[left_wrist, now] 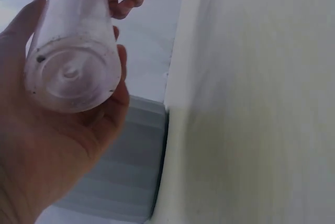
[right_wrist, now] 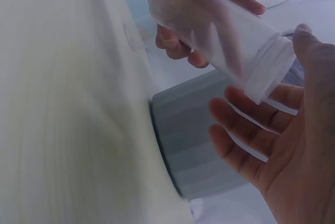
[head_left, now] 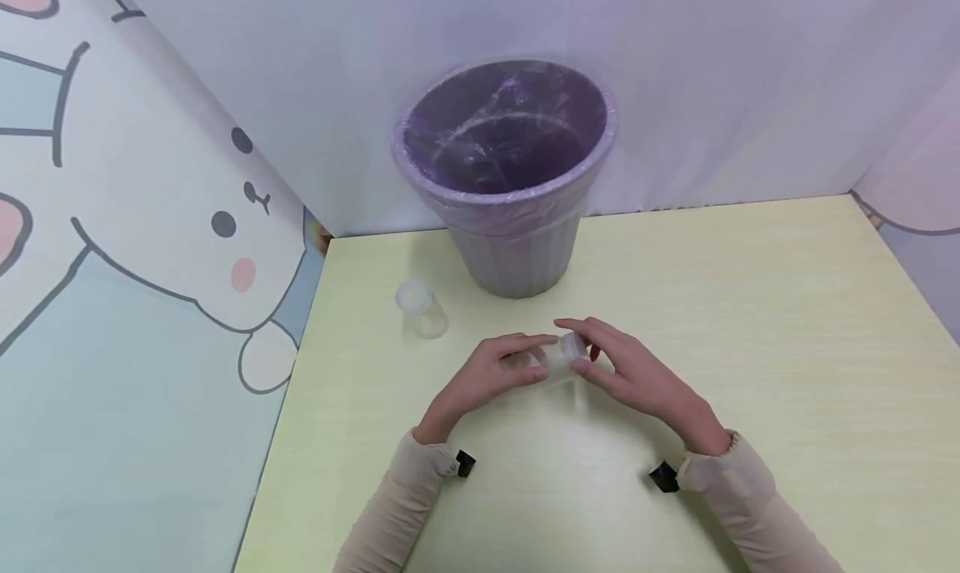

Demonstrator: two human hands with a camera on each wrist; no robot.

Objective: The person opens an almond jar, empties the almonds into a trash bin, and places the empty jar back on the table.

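A clear plastic jar [head_left: 558, 366] lies sideways between the two hands, above the table. My left hand [head_left: 487, 376] grips its base end, thumb on one side and fingers round the other; the ringed bottom [left_wrist: 70, 75] faces the left wrist view. At the other end is a whitish screw lid [right_wrist: 269, 69]. My right hand [head_left: 633, 373] holds this lid between thumb and forefinger, while its other fingers spread loosely below. The jar looks see-through, with no contents visible. A second clear jar [head_left: 429, 315] with a white lid stands upright left of the hands.
A grey bin [head_left: 517, 261] lined with a thin clear bag stands at the back of the pale table [head_left: 750, 306], against a white wall. A cartoon-printed panel [head_left: 150, 223] borders the left side. Small black pieces [head_left: 664, 476] sit at both cuffs.
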